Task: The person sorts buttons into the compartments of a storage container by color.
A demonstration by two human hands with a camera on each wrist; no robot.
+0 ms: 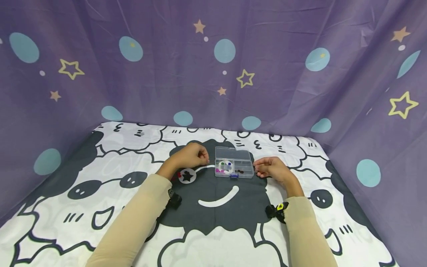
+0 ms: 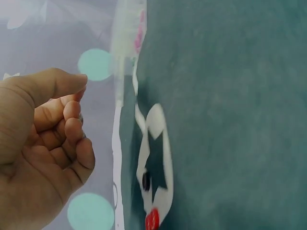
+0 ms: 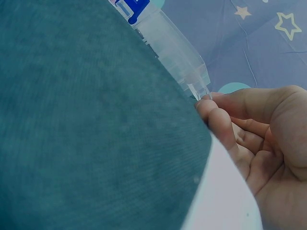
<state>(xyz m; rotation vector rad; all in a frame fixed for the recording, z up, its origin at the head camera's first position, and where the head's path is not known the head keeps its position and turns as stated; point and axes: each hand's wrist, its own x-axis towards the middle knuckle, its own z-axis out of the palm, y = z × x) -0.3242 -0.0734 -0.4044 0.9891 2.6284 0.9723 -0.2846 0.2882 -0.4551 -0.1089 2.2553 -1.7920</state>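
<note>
One clear compartmented box (image 1: pixel 246 175), lid (image 1: pixel 227 153) opened, is set on a cartoon-print cloth (image 1: pixel 200 217); a spotted white disc (image 1: pixel 225 165) and dark pieces (image 1: pixel 240 171) are contained. Its right end is pinched by the right hand (image 1: pixel 273 170). The left hand (image 1: pixel 192 155), loosely curled, nothing visibly held, is positioned near its left end.

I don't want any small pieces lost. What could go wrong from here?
The clear box has its lid open, so a jolt from the right hand at its end might spill the dark pieces. The red piece lies outside it, where the left hand could brush it away.
</note>
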